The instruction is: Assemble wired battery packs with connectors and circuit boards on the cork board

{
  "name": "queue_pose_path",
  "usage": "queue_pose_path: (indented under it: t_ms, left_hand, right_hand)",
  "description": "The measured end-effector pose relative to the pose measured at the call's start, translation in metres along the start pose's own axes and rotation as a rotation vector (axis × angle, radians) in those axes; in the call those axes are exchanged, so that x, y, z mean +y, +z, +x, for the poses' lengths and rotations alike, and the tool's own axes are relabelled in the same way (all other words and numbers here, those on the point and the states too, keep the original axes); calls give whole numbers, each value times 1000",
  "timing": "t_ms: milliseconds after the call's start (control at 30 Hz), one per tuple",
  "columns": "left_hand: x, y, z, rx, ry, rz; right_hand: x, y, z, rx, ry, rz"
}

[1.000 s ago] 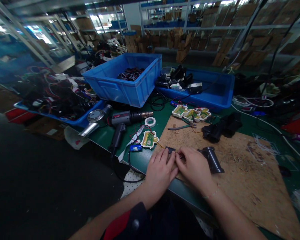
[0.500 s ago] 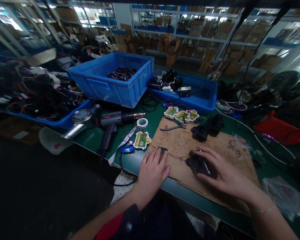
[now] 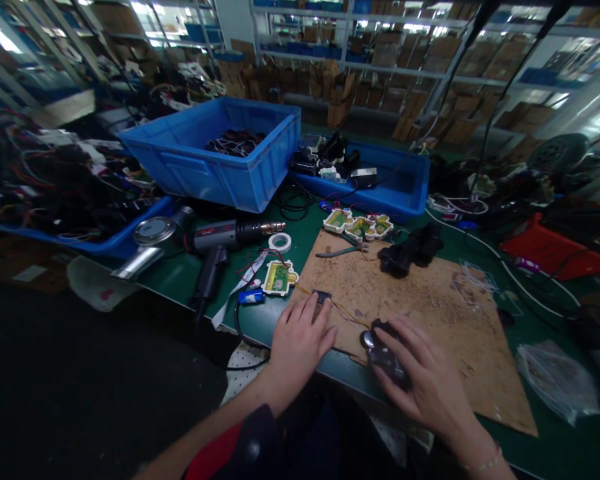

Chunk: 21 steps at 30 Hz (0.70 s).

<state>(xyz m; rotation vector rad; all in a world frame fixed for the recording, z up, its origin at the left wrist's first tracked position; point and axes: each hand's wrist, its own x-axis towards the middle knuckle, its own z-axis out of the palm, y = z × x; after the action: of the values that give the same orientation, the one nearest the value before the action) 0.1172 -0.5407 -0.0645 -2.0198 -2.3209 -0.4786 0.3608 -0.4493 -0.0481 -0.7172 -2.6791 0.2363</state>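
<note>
My left hand [image 3: 299, 340] lies flat at the near edge of a brown work board [image 3: 430, 313], fingers stretched over a small black part [image 3: 323, 296] with thin wires running off it. My right hand [image 3: 423, 377] is curled around a black plastic housing [image 3: 383, 350] at the board's near edge. A small white-framed green circuit board [image 3: 279, 277] lies just left of the work board, close to my left fingers, beside a small blue cylinder [image 3: 251, 298].
A black heat gun [image 3: 225, 243], a roll of white tape [image 3: 280, 241], pliers [image 3: 337, 251], more circuit boards [image 3: 360, 225] and black housings [image 3: 410, 250] lie further back. Blue bins [image 3: 215, 157] hold wires and parts. A clear bag [image 3: 557, 380] lies right.
My right hand left the small part, reached right to the black housing, closed on it and drew it toward the near edge. The view swung right. My left hand stayed on the small part.
</note>
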Motion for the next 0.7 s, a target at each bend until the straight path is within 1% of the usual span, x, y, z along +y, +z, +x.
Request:
queue_pose_path:
  t_ms: [67, 167, 267, 333, 400, 467, 533, 700]
  left_hand:
    - [0, 0, 0, -9, -3, 6]
    - [1, 0, 1, -19, -16, 23]
    - [1, 0, 1, -10, -18, 33]
    - [0, 1, 1, 6, -18, 31]
    - [-1, 1, 1, 23, -20, 27]
    - [-2, 2, 0, 36, -23, 19]
    - [-3, 4, 0, 48, -21, 5]
    - [-5, 5, -3, 67, -9, -44]
  right_hand:
    - [1, 0, 0, -6, -34, -9]
    - [1, -9, 7, -30, -43, -63]
    - [-6, -18, 17, -63, 28, -138]
    - [-12, -19, 21, -73, 83, -181]
    - [-16, -16, 22, -65, 88, -189]
    - [-16, -10, 21, -50, 52, -166]
    - [-15, -4, 19, -39, 25, -138]
    - [-9, 4, 15, -27, 18, -75]
